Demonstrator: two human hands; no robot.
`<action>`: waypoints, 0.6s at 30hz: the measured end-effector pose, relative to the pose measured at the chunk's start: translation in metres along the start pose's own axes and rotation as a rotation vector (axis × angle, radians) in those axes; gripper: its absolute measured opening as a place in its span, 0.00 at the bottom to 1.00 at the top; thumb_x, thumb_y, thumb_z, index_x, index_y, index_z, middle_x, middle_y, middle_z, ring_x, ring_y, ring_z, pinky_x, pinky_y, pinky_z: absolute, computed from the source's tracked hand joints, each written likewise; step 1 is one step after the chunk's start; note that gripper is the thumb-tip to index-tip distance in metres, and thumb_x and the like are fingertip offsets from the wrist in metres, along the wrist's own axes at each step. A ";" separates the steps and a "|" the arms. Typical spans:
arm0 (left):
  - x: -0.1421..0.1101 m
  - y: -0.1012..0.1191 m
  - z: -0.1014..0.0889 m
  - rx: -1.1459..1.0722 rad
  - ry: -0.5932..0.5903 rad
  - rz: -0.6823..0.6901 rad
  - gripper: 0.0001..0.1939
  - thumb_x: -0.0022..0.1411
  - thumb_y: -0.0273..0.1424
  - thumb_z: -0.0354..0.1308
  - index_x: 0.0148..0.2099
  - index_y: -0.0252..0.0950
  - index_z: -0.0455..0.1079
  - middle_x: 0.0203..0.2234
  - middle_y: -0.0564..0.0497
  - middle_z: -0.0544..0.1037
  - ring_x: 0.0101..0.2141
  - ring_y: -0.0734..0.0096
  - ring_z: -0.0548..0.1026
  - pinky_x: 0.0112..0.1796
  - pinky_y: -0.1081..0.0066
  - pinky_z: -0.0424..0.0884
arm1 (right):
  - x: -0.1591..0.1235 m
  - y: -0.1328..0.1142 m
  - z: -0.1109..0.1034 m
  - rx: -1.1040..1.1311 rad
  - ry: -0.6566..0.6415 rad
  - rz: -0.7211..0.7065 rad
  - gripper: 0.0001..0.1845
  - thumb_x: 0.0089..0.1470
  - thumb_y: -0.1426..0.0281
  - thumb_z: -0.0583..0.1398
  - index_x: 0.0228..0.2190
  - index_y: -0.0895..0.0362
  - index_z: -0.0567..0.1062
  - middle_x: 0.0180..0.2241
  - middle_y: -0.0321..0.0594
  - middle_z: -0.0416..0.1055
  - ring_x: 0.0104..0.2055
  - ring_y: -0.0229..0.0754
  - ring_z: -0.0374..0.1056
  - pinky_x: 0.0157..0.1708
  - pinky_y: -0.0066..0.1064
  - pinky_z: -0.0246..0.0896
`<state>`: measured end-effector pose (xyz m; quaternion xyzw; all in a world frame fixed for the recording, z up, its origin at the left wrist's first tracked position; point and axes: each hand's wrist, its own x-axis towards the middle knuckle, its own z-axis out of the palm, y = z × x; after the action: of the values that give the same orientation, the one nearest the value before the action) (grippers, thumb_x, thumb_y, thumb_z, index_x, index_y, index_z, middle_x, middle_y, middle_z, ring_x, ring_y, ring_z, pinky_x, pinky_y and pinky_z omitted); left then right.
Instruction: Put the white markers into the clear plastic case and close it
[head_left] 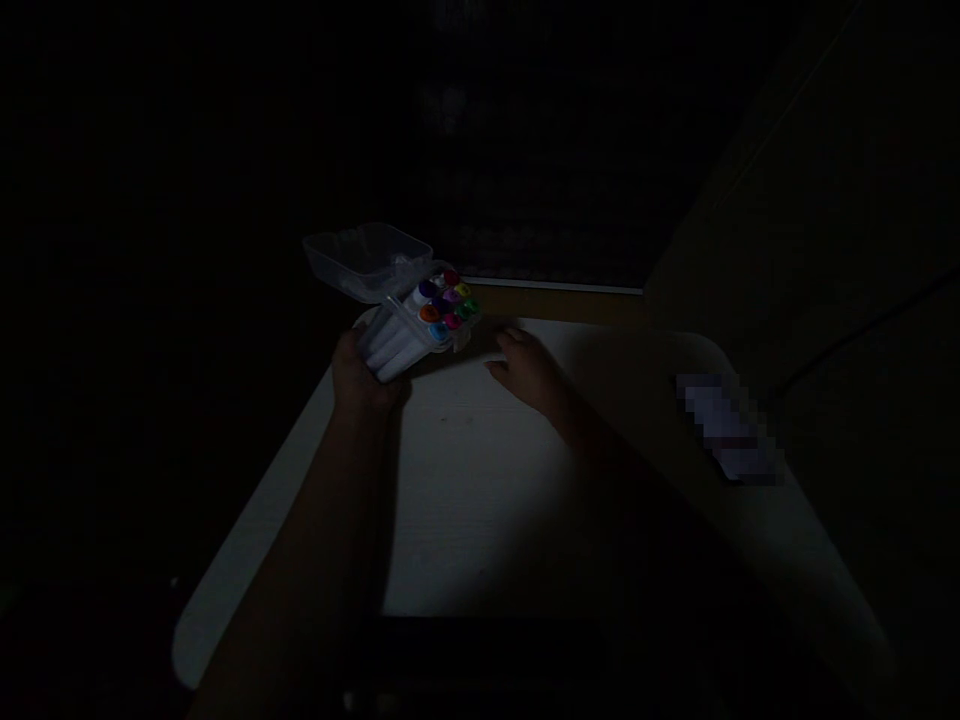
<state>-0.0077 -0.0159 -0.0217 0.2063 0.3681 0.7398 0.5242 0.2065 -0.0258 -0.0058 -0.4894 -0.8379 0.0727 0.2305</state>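
Note:
My left hand (360, 375) is wrapped round the lower end of a clear plastic marker case (397, 312), holding it tilted above the far left of the table. Its hinged lid (366, 262) hangs open toward the back left. Packed inside are several white-bodied markers (396, 345) with coloured ends in purple, red, yellow, green, orange, pink and blue, facing right. A little to the right of the case is my right hand (525, 368), apart from it, thumb and fingers spread with nothing seen between them. Dim light hides finger details.
A pale table (450, 480) with rounded corners lies beneath my hands. On its right side rests a phone-like flat object (727, 428), blurred by pixelation. A dark cable (832, 345) runs near the right wall. The surroundings are very dark.

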 end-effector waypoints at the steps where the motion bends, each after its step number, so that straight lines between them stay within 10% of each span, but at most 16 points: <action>1: 0.000 0.000 0.000 -0.030 0.015 -0.003 0.04 0.52 0.33 0.53 0.30 0.38 0.66 0.26 0.53 0.76 0.32 0.71 0.75 0.30 0.74 0.72 | 0.006 -0.001 0.005 -0.011 -0.008 -0.005 0.23 0.53 0.70 0.57 0.50 0.65 0.68 0.52 0.54 0.66 0.55 0.51 0.60 0.55 0.40 0.55; 18: -0.004 -0.004 0.004 0.035 -0.038 -0.010 0.06 0.51 0.35 0.53 0.26 0.39 0.65 0.26 0.52 0.76 0.36 0.66 0.77 0.32 0.72 0.74 | -0.003 -0.004 0.011 0.100 -0.128 -0.035 0.14 0.54 0.74 0.53 0.40 0.53 0.75 0.49 0.42 0.71 0.54 0.43 0.63 0.55 0.37 0.52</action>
<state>-0.0009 -0.0177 -0.0221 0.2275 0.3718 0.7265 0.5312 0.1998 -0.0292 -0.0152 -0.4569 -0.8548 0.1414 0.2016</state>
